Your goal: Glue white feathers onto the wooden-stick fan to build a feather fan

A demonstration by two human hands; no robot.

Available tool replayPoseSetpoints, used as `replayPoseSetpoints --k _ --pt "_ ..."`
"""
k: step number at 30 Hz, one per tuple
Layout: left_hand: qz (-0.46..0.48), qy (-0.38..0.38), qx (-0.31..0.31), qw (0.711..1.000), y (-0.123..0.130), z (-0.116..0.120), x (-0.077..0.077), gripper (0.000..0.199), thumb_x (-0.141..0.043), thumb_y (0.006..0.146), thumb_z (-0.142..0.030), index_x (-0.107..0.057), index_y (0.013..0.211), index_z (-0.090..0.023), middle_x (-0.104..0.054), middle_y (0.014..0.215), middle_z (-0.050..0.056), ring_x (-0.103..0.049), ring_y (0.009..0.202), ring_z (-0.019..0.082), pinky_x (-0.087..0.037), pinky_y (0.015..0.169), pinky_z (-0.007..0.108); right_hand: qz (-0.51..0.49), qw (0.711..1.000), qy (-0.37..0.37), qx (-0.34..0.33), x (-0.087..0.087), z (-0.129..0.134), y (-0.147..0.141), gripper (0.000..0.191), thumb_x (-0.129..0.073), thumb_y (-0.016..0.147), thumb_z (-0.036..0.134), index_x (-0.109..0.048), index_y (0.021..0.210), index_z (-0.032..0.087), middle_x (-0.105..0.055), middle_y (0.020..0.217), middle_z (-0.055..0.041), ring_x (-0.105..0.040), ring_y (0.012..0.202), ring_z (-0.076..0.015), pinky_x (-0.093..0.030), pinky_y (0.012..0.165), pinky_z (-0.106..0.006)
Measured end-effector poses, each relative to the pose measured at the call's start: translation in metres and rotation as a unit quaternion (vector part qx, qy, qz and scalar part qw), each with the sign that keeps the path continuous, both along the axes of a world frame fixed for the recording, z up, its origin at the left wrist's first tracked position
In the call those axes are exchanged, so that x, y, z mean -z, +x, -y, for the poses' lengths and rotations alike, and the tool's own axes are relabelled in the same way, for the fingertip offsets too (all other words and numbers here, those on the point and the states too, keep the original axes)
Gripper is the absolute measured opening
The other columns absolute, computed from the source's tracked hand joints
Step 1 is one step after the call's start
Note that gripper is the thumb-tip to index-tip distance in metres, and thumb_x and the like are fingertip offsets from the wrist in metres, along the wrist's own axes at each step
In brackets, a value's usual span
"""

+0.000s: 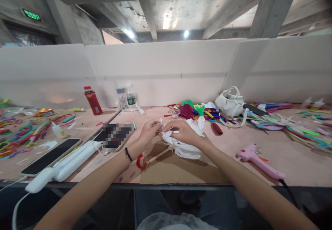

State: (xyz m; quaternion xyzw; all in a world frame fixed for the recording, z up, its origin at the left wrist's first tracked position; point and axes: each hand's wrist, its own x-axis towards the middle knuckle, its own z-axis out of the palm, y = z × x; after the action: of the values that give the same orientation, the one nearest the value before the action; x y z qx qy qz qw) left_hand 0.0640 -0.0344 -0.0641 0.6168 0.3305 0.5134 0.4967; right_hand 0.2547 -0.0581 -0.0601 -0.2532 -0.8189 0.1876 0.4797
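Note:
My left hand (149,133) pinches a small, thin white piece (161,121) that sticks up from between thumb and fingers. Close by on the right, my right hand (183,133) is curled with its fingertips pressed together near that piece; what they grip is too small to make out. Below both hands lies a white feathery bundle (188,150), partly hidden by my right hand. A thin wooden stick (159,155) runs from it toward the lower left, near a curved red piece (140,162). Brown cardboard (181,171) lies underneath.
Rightward lie a pink glue gun (260,161), a dark red object (217,128) and a white handbag (229,104). Colourful feathers (188,111) are behind my hands. Phones (52,155), a white power strip (75,161), a red bottle (92,100) and a water bottle (131,98) stand leftward.

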Motion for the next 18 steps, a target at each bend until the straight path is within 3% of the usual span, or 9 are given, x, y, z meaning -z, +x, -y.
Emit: replayPoseSetpoints --k 4,12,15,18 --pt "0.007 0.003 -0.027 1.0 -0.002 -0.005 0.003 0.028 -0.077 0.071 -0.039 -0.062 0.077 -0.018 -0.062 0.069 -0.002 -0.058 0.06 0.012 -0.049 0.06 0.025 0.006 1.0 0.013 -0.004 0.003 -0.001 0.0 0.035 -0.058 0.072 0.005 -0.078 0.091 0.025 -0.078 0.097 -0.0032 -0.072 0.092 -0.022 -0.058 0.081 -0.034" --pt "-0.008 0.045 -0.152 0.987 -0.017 -0.034 0.004 0.025 -0.067 0.081 -0.042 -0.054 0.087 -0.021 -0.06 0.07 -0.003 -0.061 0.06 0.011 -0.048 0.057 0.022 -0.003 1.0 0.018 0.002 0.003 -0.004 0.003 0.012 -0.065 0.085 0.017 -0.076 0.085 0.022 -0.078 0.094 -0.006 -0.073 0.089 -0.0204 -0.061 0.075 -0.031" --pt "-0.073 0.064 -0.188 0.977 -0.028 -0.047 0.0 0.019 -0.056 0.094 -0.04 -0.054 0.095 -0.021 -0.066 0.086 0.002 -0.068 0.073 0.012 -0.055 0.067 0.024 -0.018 1.0 0.01 0.023 0.001 -0.006 0.008 0.01 -0.066 0.086 0.02 -0.076 0.085 0.021 -0.078 0.094 -0.0065 -0.073 0.087 -0.0202 -0.061 0.076 -0.032" --pt "-0.206 0.073 -0.176 0.96 -0.042 -0.056 -0.003 0.02 -0.054 0.101 -0.037 -0.06 0.101 -0.018 -0.07 0.097 0.006 -0.071 0.078 0.014 -0.059 0.071 0.029 -0.032 0.998 0.003 0.045 0.0 -0.01 0.014 0.01 -0.066 0.085 0.02 -0.076 0.085 0.021 -0.078 0.093 -0.0064 -0.073 0.087 -0.0201 -0.061 0.077 -0.032"
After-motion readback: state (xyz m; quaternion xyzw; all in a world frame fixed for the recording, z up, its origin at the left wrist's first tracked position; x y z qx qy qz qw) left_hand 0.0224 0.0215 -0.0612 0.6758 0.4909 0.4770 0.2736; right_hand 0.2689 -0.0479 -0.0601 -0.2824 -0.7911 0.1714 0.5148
